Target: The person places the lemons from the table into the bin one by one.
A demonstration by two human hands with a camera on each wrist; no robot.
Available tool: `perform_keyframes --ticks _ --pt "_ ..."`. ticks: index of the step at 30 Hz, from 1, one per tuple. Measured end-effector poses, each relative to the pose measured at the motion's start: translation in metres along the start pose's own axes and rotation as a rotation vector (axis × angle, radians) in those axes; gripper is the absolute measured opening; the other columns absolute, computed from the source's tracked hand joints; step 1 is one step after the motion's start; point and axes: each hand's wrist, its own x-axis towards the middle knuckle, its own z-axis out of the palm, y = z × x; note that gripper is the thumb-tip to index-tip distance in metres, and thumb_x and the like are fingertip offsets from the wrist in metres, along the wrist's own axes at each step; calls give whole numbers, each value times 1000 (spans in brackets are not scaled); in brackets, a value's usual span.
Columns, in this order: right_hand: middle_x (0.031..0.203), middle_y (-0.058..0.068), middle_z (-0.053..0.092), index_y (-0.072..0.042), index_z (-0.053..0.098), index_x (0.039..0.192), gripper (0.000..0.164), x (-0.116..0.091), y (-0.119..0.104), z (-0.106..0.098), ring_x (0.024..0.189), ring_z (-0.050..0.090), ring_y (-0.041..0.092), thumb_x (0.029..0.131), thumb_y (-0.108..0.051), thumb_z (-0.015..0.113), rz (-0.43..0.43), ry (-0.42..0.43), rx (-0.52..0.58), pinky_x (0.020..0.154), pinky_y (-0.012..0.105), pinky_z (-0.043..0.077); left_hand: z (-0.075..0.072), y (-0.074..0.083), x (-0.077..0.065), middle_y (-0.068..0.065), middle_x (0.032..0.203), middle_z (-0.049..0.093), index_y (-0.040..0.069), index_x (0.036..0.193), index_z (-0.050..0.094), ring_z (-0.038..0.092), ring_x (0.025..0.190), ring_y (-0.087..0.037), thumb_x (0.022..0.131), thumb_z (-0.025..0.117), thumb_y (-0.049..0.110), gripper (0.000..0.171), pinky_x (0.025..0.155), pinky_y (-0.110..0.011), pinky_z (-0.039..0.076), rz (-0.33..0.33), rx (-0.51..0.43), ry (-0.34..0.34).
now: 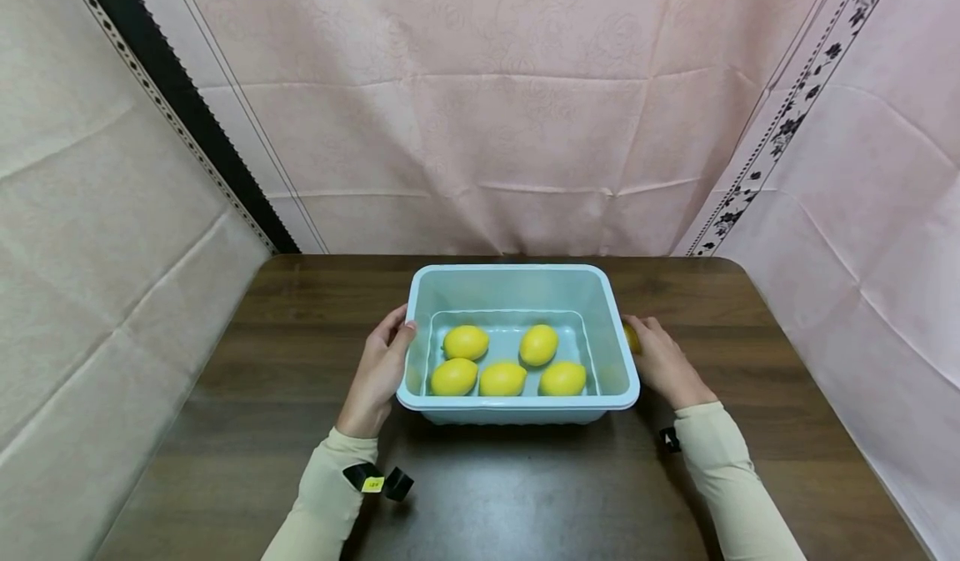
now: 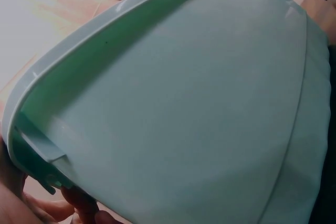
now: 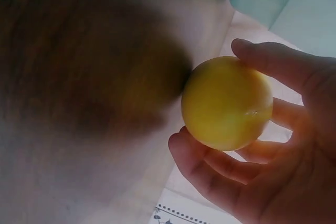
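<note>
A light blue plastic basin (image 1: 517, 403) stands on the table with several yellow lemons (image 1: 502, 379) lying on its floor. At its left side, my left hand (image 1: 378, 371) grips the rim, thumb uppermost. The left wrist view shows the basin's outer wall (image 2: 184, 98) filling most of the picture, with fingers (image 2: 79, 203) under the rim. Just outside the right wall, my right hand (image 1: 663, 363) holds another lemon (image 3: 227, 103) between thumb and curled fingers. From the head, the basin's edge and the hand hide part of that lemon.
A dark brown wooden table (image 1: 517, 486) lies beneath everything, its back corners rounded. Pale cloth (image 1: 517, 144) hangs behind the table and along both sides. Each wrist wears a small black camera on a strap, the left one (image 1: 397, 483) close to the tabletop.
</note>
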Motion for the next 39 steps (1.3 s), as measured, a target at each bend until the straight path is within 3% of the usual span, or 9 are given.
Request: perform_keyframes --ticks 3,10,22,39 --pt "140 34 50 9 45 152 57 0 2 0 113 56 44 101 -7 66 -2 -4 -3 93 64 49 0 0 1 -17 156 42 6 162 36 42 134 -33 114 45 24 52 117 -49 36 3 -3 -1" --pt "140 31 47 3 40 156 58 -1 6 2 108 56 43 105 -14 60 24 -34 8 91 62 50 1 2 2 -17 155 42 6 162 36 42 133 -35 114 45 24 51 116 -50 37 9 -4 -5" --pt "123 28 55 5 48 148 57 -1 11 4 96 56 38 99 -16 69 36 5 -2 81 56 51 1 1 1 -17 155 42 8 162 35 42 134 -35 114 45 25 52 116 -50 37 -2 -13 -17" --pt "122 29 53 2 44 140 58 -8 7 5 96 57 41 94 -16 74 61 75 71 81 56 53 0 1 -2 -18 156 42 7 162 36 43 133 -35 114 46 25 52 117 -51 37 2 -2 0"
